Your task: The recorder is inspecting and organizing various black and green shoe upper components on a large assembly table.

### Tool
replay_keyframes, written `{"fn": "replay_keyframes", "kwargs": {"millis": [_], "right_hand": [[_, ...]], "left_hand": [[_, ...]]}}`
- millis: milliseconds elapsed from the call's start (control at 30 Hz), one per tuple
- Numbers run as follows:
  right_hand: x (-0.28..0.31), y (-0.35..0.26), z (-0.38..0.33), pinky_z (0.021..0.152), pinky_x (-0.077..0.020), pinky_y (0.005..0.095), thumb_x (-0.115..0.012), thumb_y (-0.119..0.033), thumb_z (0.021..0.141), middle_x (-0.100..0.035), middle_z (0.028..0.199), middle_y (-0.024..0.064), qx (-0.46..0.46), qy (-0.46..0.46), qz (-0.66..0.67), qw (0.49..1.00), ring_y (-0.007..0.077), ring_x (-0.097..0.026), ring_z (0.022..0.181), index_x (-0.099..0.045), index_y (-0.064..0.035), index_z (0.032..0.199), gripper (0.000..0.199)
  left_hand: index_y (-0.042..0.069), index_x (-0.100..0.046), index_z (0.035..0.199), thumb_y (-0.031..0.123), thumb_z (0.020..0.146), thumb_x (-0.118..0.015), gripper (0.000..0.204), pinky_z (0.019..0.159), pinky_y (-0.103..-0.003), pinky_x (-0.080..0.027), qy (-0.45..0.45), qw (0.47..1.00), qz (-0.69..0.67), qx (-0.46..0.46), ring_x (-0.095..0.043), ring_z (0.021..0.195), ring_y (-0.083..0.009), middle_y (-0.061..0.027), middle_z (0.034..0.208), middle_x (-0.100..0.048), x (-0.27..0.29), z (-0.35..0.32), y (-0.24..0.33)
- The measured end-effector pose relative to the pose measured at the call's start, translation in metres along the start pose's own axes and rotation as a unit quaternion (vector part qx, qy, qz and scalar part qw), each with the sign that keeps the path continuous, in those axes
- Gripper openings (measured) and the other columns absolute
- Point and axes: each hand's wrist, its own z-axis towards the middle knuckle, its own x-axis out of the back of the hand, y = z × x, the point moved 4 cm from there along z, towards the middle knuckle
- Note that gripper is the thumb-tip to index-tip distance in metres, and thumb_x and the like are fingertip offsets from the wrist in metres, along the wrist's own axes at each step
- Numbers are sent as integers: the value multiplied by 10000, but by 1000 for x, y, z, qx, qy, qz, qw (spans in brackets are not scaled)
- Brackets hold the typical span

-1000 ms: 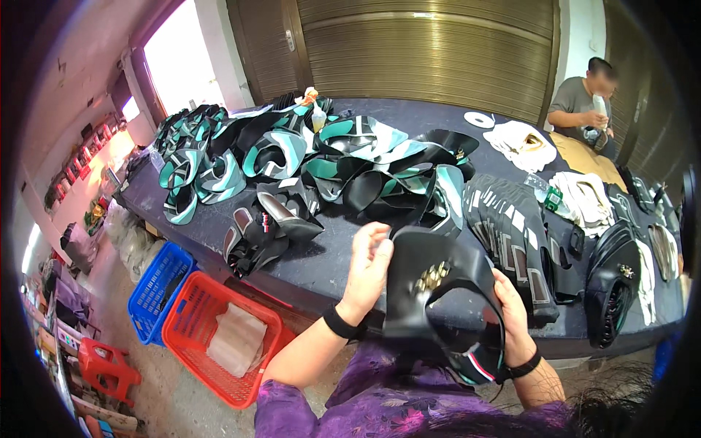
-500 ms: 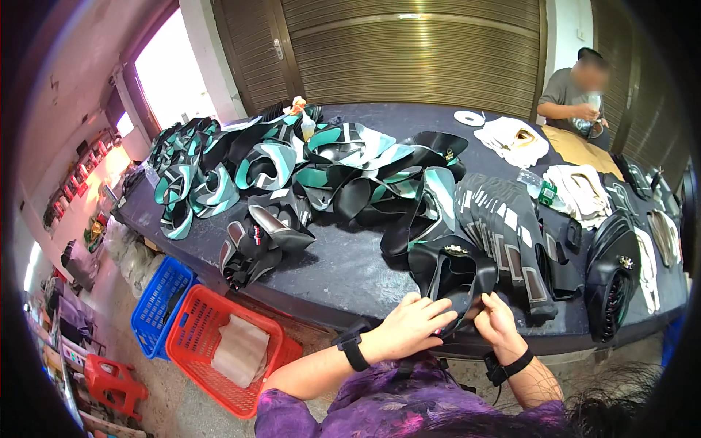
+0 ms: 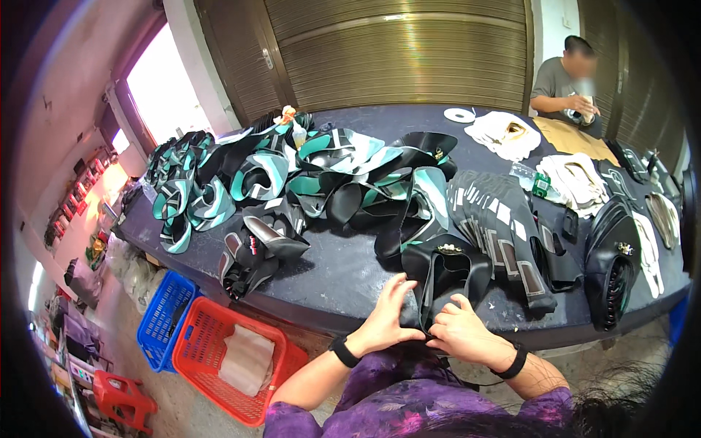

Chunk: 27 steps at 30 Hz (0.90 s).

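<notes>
At the near tabletop [image 3: 328, 281] edge, black shoe upper [image 3: 445, 274] pinched between left hand [image 3: 385, 321] and right hand [image 3: 460, 332], each grip closed on its lower edge, stacked black uppers [image 3: 504, 219] just beyond, red basket [image 3: 219, 350] lower left.

- The left hand [image 3: 389, 321] and right hand [image 3: 461, 333] grip the near edge of a black curved leather shoe-upper piece [image 3: 447, 274] on the dark blue worktable [image 3: 343, 274].
- Teal-and-black upper pieces [image 3: 277, 175] lie heaped behind.
- A red plastic basket [image 3: 237, 359], possibly holding folded sheets, stands below.
</notes>
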Motion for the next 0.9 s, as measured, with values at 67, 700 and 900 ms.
{"fn": "replay_keyframes", "kwargs": {"millis": [67, 700, 900], "right_hand": [[0, 3, -2, 834, -310, 397, -671, -302, 645, -509, 675, 9, 12, 18, 7, 1000, 195, -483, 782, -583, -108, 655, 213], [28, 22, -68, 755, -337, 315, -766, -187, 571, -553, 691, 10, -94, 152, 365, 914, 183, -511, 745, -542, -79, 638, 258], [30, 19, -72, 753, -330, 315, -762, -195, 574, -550, 690, 6, -82, 133, 368, 917, 179, -507, 750, -544, -84, 632, 251]], "left_hand": [[58, -362, 1183, 214, 678, -717, 637, 966, -386, -316, 43, 959, -242, 140, -363, 1160, -290, -139, 1250, -339, -3, -18, -16], [70, -487, 1106, 187, 855, -490, 277, 927, -411, -381, 91, 473, -839, 253, -500, 1058, -219, -82, 1119, -541, -69, -24, 12], [12, -459, 1155, 308, 851, -511, 427, 943, -406, -368, -31, 430, -854, 292, -497, 1062, -231, -101, 1127, -533, -84, -23, 13]]}}
